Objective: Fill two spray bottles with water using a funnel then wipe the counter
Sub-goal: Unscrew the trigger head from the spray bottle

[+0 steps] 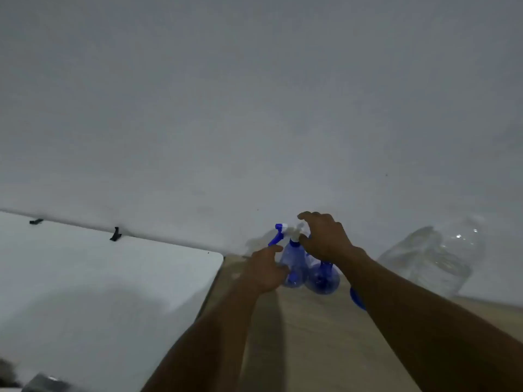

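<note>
Two translucent blue spray bottles (294, 261), upright, side by side at the wooden counter's (311, 335) far edge

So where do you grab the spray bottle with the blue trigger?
Take the spray bottle by its narrow neck under the trigger, coming from the front-left. It stands upright near the wall, and the other bottle crowds its right side. The neck is slimmer than the round body.

No legible text, labels, brands or numbers anywhere; the frame is blurred. Nothing reads on the left spray bottle (293, 257), the right spray bottle (322, 280), or the clear jug (433, 258) right of them.
</note>
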The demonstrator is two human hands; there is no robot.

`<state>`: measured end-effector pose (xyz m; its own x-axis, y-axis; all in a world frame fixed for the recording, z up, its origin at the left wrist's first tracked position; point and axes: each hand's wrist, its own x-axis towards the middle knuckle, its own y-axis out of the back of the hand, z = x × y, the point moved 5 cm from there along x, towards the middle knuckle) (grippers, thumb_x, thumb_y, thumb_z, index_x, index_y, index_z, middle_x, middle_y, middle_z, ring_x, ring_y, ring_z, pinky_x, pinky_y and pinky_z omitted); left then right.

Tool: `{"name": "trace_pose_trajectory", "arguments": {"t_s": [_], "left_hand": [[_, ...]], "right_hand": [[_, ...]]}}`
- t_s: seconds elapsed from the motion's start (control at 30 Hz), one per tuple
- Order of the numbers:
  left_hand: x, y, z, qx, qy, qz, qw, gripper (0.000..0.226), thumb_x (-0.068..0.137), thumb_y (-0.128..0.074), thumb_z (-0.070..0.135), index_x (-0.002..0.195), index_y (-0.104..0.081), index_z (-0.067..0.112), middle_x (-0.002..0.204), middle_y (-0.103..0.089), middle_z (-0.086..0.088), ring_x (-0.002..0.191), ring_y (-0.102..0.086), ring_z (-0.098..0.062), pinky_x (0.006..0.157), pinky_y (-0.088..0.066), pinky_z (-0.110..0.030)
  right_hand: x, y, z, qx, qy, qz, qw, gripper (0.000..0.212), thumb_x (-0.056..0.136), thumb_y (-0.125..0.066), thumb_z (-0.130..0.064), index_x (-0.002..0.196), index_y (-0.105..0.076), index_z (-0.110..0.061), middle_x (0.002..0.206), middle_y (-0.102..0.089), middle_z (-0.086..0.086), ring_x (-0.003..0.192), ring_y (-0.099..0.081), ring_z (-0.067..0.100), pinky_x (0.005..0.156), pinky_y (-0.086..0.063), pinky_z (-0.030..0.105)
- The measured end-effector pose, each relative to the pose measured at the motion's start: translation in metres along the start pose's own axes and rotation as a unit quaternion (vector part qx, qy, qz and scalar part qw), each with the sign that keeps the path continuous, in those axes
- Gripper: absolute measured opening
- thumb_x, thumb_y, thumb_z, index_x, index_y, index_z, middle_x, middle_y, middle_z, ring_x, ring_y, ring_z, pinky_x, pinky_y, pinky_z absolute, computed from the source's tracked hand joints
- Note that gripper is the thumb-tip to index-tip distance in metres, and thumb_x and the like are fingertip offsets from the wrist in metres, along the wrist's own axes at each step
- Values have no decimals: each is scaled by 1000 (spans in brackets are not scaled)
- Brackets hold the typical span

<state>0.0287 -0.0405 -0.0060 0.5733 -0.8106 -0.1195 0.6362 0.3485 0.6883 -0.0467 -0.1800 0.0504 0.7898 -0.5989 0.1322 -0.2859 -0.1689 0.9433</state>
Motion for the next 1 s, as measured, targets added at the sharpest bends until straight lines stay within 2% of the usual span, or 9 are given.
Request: {"name": "trace_pose_trajectory", "arguments": {"t_s": [0.1,0.2,0.3,0.37,0.43,0.53,0.63,0.83,1.0], "left_hand": [[19,-10,-16,-18,-17,-10,1000,50,94,-65,23,139,-50,7,132,-63,-10,106,-61,-18,89,-46,-25],[28,-25,-30,-32,-22,-35,999,51,88,-69,28,132,-53,5,112,-66,-7,91,-63,-12,85,-51,-26],[22,-34,-38,-56,-27,-32,998,52,86,-73,22,131,-53,6,118,-63,-5,105,-62,-21,90,-49,-19],[12,-38,-46,-81,-30,-14,996,54,83,-74,23,131,-55,8,122,-65,-8,110,-62,-25,94,-49,-28],[-4,-36,-56,-66,-6,27,997,62,80,-78,28,137,-53,21,126,-63,2,114,-61,-18,97,-50,-32],[-30,-40,-65,-77,-3,40,996,56,80,-81,30,131,-57,28,120,-67,9,110,-65,-13,96,-53,-33],[-51,-51,-72,-108,0,47,993,52,78,-82,28,124,-60,29,111,-69,10,104,-67,-12,93,-55,-35],[-75,-67,-82,-112,2,39,993,58,75,-83,32,127,-59,25,117,-67,8,107,-65,-13,95,-55,-39],[-78,-76,-83,-93,-5,23,995,64,73,-85,32,129,-56,23,120,-66,5,109,-64,-16,96,-54,-39]], "right_hand": [[15,-20,-5,-59,5,-7,998,52,90,-61,-38,139,-47,-26,132,-59,-1,124,-51,23,103,-39,42],[15,-40,-10,-102,8,-13,995,32,93,-56,-34,124,-55,-24,119,-60,-2,118,-51,23,102,-31,46],[5,-45,-21,-105,31,-5,994,18,94,-52,-28,110,-54,-20,107,-60,-1,104,-55,23,92,-33,43],[-7,-47,-29,-90,51,-14,995,19,95,-53,-29,111,-53,-18,108,-61,1,101,-57,24,91,-37,42],[-23,-47,-32,-41,57,-29,997,20,97,-54,-28,112,-52,-15,109,-62,5,98,-59,25,89,-45,42],[-51,-48,-36,27,61,-67,996,17,98,-55,-23,111,-52,-12,107,-59,7,88,-57,22,78,-50,39],[-76,-48,-42,42,81,-66,994,14,98,-54,-22,109,-52,-13,103,-54,3,81,-51,16,70,-44,30],[-111,-54,-41,52,91,-44,993,14,96,-54,-20,109,-52,-14,106,-55,3,89,-54,17,79,-51,37],[-130,-62,-37,70,68,-31,995,18,96,-54,-20,112,-47,-16,105,-56,2,84,-56,16,74,-54,36]]}}
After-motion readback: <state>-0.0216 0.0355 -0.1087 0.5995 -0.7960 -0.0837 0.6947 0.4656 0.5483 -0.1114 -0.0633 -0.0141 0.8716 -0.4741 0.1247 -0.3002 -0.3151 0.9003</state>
